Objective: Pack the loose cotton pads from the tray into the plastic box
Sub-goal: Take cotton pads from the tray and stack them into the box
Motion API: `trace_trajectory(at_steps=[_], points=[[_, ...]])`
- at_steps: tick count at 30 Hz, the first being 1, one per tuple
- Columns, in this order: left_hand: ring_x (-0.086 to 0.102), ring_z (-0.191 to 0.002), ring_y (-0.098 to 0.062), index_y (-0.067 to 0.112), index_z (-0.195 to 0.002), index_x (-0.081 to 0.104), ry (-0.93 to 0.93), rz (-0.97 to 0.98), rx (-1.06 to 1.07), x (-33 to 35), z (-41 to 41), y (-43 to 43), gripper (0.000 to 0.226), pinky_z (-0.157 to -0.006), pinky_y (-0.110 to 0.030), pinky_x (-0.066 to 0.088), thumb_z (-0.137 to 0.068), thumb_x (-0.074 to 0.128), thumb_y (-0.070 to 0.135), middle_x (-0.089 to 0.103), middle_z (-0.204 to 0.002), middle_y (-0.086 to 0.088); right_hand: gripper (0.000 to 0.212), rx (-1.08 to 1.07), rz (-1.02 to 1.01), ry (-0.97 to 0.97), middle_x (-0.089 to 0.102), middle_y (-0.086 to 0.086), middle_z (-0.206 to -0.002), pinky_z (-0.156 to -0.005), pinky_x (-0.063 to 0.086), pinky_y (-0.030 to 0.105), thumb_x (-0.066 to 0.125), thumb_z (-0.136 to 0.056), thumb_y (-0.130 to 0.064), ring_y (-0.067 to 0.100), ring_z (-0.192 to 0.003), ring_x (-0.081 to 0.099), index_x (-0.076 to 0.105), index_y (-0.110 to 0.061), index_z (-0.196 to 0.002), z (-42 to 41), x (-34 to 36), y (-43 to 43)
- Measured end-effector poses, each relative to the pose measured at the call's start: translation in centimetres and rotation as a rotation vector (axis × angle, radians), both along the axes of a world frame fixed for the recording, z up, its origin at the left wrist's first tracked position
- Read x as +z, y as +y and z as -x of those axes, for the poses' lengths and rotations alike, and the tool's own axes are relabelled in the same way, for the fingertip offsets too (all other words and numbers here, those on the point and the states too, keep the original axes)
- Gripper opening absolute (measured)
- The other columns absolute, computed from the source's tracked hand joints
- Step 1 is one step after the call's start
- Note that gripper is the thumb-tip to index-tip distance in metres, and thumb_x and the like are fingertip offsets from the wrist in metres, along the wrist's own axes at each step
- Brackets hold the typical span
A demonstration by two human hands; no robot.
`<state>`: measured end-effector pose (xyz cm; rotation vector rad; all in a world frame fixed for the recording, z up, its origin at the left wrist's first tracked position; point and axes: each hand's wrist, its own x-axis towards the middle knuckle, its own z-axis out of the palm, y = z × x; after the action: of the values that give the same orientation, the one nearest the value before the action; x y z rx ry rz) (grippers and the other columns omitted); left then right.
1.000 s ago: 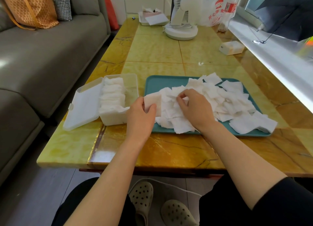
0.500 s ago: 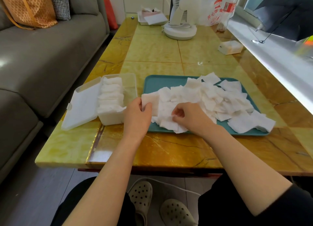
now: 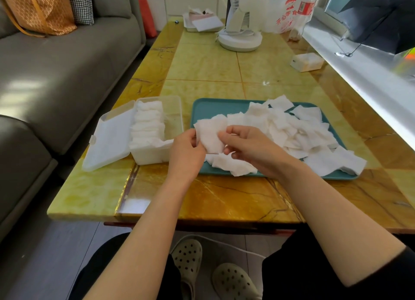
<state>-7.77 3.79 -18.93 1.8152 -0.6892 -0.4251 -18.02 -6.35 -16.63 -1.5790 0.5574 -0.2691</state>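
Just left of centre frame, the left hand (image 3: pixel 186 151) and right hand (image 3: pixel 253 147) both pinch a small stack of pads (image 3: pixel 210 135) by its opposite edges, above the left end of the teal tray (image 3: pixel 213 107). Loose pads (image 3: pixel 298 131) lie heaped across the tray's middle and right (a few overhang its near rim). Just left of the tray on the yellow table (image 3: pixel 213 63), the plastic box (image 3: pixel 176 120) sits with its lid (image 3: pixel 112 138) open and packed pads (image 3: pixel 148 124) rowed along its left side.

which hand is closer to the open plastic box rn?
Left. The left hand sits just right of the plastic box, almost at its near corner; the right hand is farther right, over the teal tray.
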Motion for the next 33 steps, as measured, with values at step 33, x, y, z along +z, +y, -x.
trace_trajectory(at_steps=[33], points=[[0.062, -0.099, -0.025, 0.014, -0.106, 0.057, 0.081, 0.006, 0.027, 0.5, 0.7, -0.1, 0.013, -0.089, -0.044, 0.051, -0.094, 0.05, 0.013, 0.065, -0.106, -0.008, 0.055, 0.218, 1.001, 0.468, 0.053, 0.0, -0.125, -0.093, 0.043, 0.034, 0.066, -0.081, -0.048, 0.018, -0.113, 0.049, 0.053, -0.021, -0.127, 0.5, -3.0, -0.8]])
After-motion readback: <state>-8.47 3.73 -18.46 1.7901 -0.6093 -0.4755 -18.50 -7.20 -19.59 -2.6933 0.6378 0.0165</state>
